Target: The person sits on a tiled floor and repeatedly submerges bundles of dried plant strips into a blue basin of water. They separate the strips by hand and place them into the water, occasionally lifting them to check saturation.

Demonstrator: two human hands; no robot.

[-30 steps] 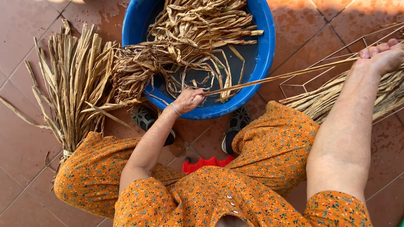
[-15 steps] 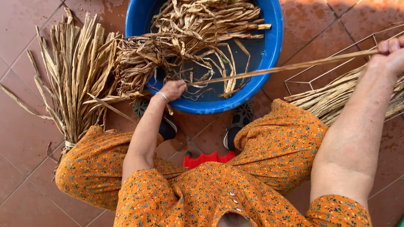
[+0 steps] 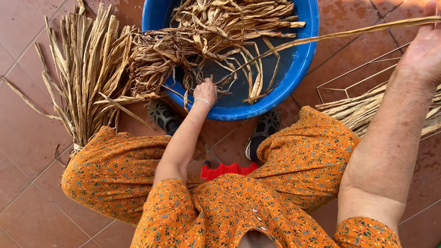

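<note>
My left hand point(image 3: 205, 91), a bracelet on its wrist, reaches over the near rim of a blue basin point(image 3: 294, 78) and closes among wet dried leaf strands point(image 3: 216, 32) soaking there. One long dried strip point(image 3: 330, 36) runs taut from that hand up to my right hand point(image 3: 425, 48), which grips its far end at the upper right edge of the view. My fingertips are partly hidden by the strands and by the frame edge.
A bundle of dry flat leaves point(image 3: 87, 69) lies left of the basin on the red tiled floor. Another bundle point(image 3: 358, 110) and a thin wire frame point(image 3: 363, 69) lie at the right. A red stool point(image 3: 225, 170) and sandalled feet point(image 3: 163, 115) sit between my orange-clad knees.
My left hand has gone forward from the basin's outer edge into the basin. My right hand has lifted up and rightward, drawing the long strip higher across the basin.
</note>
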